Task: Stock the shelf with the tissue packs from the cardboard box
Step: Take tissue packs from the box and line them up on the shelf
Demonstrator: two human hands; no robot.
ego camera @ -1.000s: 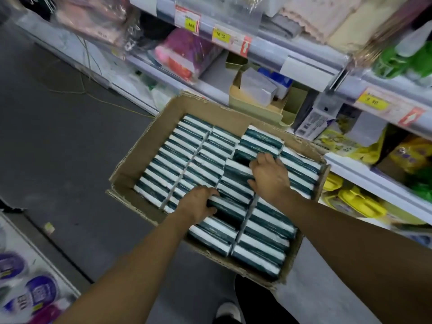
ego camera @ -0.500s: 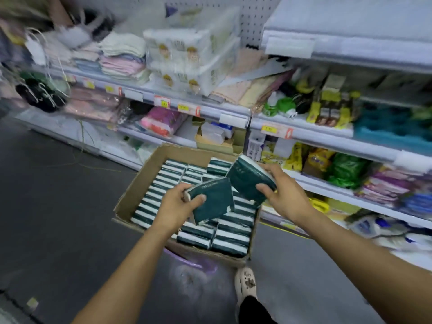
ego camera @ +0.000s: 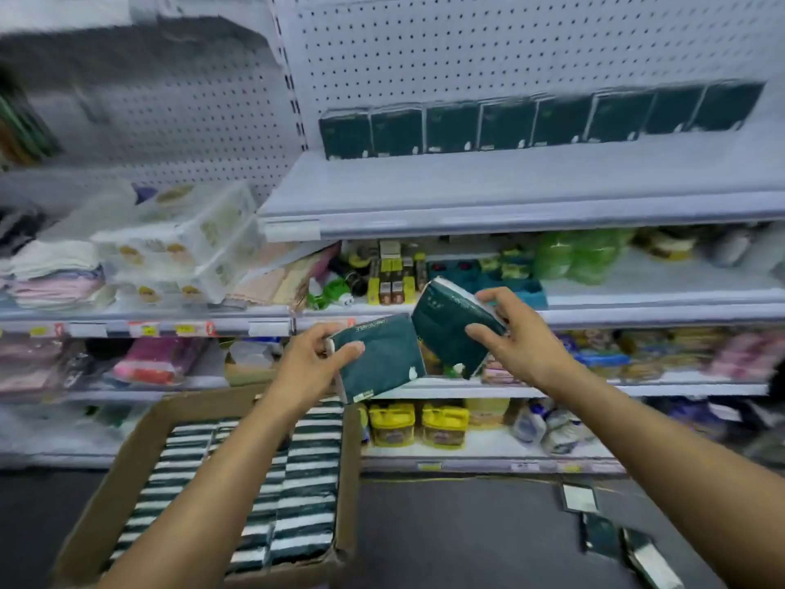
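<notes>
A: What is seen nearest the camera?

B: A cardboard box (ego camera: 127, 469) is seen low on the left, packed with rows of dark green and white tissue packs (ego camera: 306, 495) stood on edge. Both forearms are stretched forward over it.

A: And what is held by the hands?

B: One green tissue pack (ego camera: 382, 363) is gripped by the left hand (ego camera: 310, 367), with the thumb laid across its face and the fingers (ego camera: 314, 333) curled behind its left edge. A second pack (ego camera: 446, 333) is gripped by the right hand (ego camera: 522, 342), tilted, with the thumb on its face and the fingers wrapped over its far white edge. The two packs are held just beside each other, above the box and in front of the middle shelves.

A: What is found farther off?

B: Loose items (ego camera: 611, 533) are seen on the dark floor at the right. Behind the hands, shelves of mixed goods are blurred. Higher up, a white shelf (ego camera: 509, 193) is seen, with a row of green packs (ego camera: 535, 121) stood upright along its back against the pegboard (ego camera: 488, 44).
</notes>
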